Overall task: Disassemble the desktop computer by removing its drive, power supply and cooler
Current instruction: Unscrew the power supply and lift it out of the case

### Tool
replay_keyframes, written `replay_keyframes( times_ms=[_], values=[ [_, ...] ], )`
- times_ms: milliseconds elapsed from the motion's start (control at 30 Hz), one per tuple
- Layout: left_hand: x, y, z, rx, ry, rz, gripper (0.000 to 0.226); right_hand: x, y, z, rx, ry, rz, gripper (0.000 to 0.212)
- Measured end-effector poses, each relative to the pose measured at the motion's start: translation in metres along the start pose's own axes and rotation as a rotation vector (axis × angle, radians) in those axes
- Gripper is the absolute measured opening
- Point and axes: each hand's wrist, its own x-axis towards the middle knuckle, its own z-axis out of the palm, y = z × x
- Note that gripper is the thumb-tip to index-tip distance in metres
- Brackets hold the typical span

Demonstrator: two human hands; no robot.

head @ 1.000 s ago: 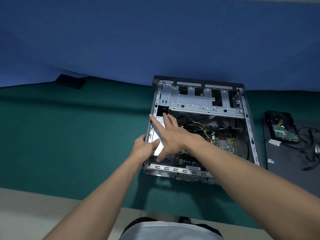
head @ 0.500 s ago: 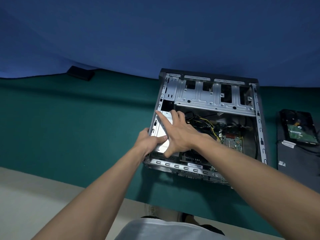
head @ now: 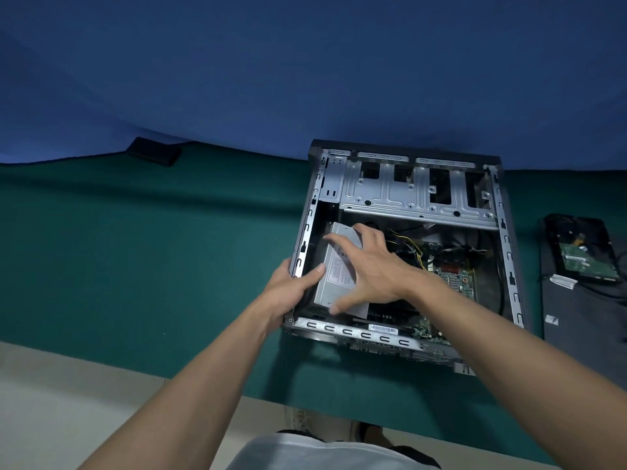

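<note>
The power supply (head: 334,276), a silver box with a pale label on top, lies in the lower-left part of the open case (head: 505,252), close against the left wall and near the front rim. Its long axis runs from that near rim up the frame towards the drive cage (head: 407,195), leaning slightly right.

The right hand (head: 373,266) is spread wide over its top. The index finger lies along the upper face, the other fingers hook over the far end, and the thumb presses on the near end. The hand thus spans the box lengthwise and has hold of it.

The left hand (head: 288,290) sits astride the case's left wall, its thumb laid against the box's left edge. Its fingers are hidden, so I cannot tell what they clasp.

Both hands are on the box, but the right one spans it end to end and looks the likelier to lift it. The way out appears to be upward and towards the viewer.

Yellow and black cables (head: 407,245) run from the far end towards the motherboard (head: 454,279) on the right, and they may tether the box.

At the right of the frame, outside the case, the drive (head: 583,256) lies on a dark panel (head: 583,320). All of this rests on a green table cover (head: 135,266).
</note>
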Motion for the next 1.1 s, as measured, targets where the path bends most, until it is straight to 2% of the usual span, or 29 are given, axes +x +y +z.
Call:
replay_keyframes(
  times_ms=[67, 133, 267, 300, 433, 500, 600, 700, 900, 967, 1100],
  values=[
    [0.004, -0.001, 0.001, 0.052, 0.012, 0.013, 0.071, -0.001, -0.002, 0.0, 0.162, 0.035, 0.029, 0.086],
    [0.006, 0.001, 0.005, 0.112, 0.041, 0.035, 0.078, 0.003, -0.009, 0.002, 0.348, 0.15, 0.119, 0.051],
    [0.01, 0.001, 0.011, 0.161, 0.13, 0.037, 0.101, 0.017, -0.028, 0.011, 0.607, 0.365, 0.374, 0.02],
    [0.011, 0.0, 0.012, 0.172, 0.139, 0.038, 0.106, 0.02, -0.032, 0.012, 0.616, 0.397, 0.44, 0.022],
    [0.013, -0.002, 0.012, 0.254, 0.158, 0.053, 0.114, 0.028, -0.043, 0.004, 0.691, 0.427, 0.808, 0.072],
    [0.012, -0.002, 0.012, 0.285, 0.159, 0.055, 0.115, 0.031, -0.044, 0.001, 0.784, 0.388, 0.909, 0.081],
    [0.011, -0.003, 0.01, 0.246, 0.13, 0.072, 0.113, 0.028, -0.038, 0.001, 0.778, 0.384, 0.891, 0.087],
    [0.009, -0.003, 0.009, 0.205, 0.141, 0.086, 0.099, 0.015, -0.037, 0.0, 0.757, 0.404, 0.862, 0.092],
    [0.005, -0.002, 0.002, 0.184, 0.089, 0.111, 0.077, -0.019, -0.038, -0.013, 0.742, 0.551, 0.81, 0.101],
    [0.002, 0.001, -0.002, 0.202, 0.084, 0.109, 0.076, -0.032, -0.037, -0.023, 0.816, 0.635, 0.772, 0.097],
    [-0.005, 0.008, -0.008, 0.266, 0.124, 0.189, 0.067, -0.066, -0.038, -0.041, 0.921, 0.785, 0.676, 0.075]
  ],
)
